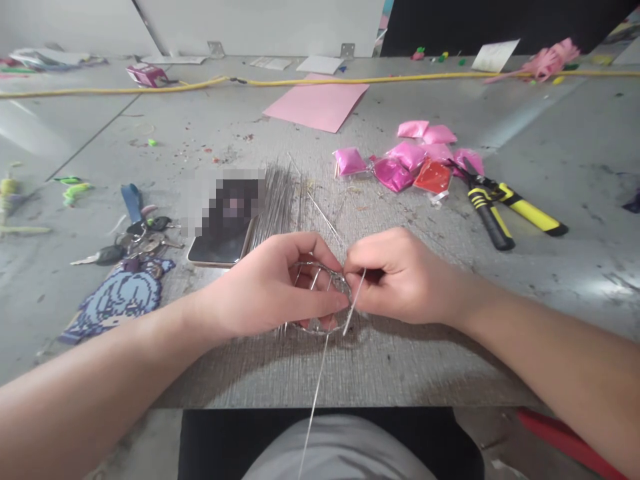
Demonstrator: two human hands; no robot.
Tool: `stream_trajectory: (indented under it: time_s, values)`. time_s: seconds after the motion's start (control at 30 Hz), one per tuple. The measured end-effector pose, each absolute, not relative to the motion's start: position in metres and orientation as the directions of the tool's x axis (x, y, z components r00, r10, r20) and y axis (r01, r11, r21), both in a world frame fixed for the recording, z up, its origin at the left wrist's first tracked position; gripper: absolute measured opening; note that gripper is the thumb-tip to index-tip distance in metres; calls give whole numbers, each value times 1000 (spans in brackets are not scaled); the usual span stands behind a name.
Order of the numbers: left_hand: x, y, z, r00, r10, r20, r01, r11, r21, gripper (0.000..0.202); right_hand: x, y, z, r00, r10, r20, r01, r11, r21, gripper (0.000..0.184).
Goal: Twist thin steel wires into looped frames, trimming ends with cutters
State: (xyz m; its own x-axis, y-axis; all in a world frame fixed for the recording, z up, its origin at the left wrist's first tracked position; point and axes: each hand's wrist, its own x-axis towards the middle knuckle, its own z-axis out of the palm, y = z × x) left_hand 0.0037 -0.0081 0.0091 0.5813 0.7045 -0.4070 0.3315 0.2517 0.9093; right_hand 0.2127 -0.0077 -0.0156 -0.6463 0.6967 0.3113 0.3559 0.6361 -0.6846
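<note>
My left hand [280,283] is closed around a round frame of twisted silver wire [320,329], with thumb and fingers on its rim. Straight wires cross inside the ring. My right hand [405,277] pinches a length of wire [354,303] at the ring's right side, its fingers curled in and touching or nearly touching the left fingertips. One long wire end [314,403] hangs down from the ring past the table edge. Behind my left hand lies a bundle of straight thin wires [280,200]. Part of the ring is hidden by my left fingers.
A phone [220,233] and keys [145,240] with a pixel-pattern charm [120,293] lie left. Yellow-black pliers [500,200] rest at right beside several pink packets [407,155]. Farther back are pink paper [317,103] and a yellow cable [350,81] across the table.
</note>
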Motion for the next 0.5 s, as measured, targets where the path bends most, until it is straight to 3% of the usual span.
stream_trajectory:
  time_s: [0.1,0.37,0.5]
  values:
    - [4,-7,9,571,723,-389,333,230,915,20,212,-8,-16,-621,715,321,379,632,-676,22]
    - [3,-7,8,537,797,-276,236,172,956,23,217,-7,-19,-616,784,80,297,324,-898,11]
    - [3,-6,8,517,813,-269,204,188,961,24,216,-5,-23,-524,848,82,216,226,-950,13]
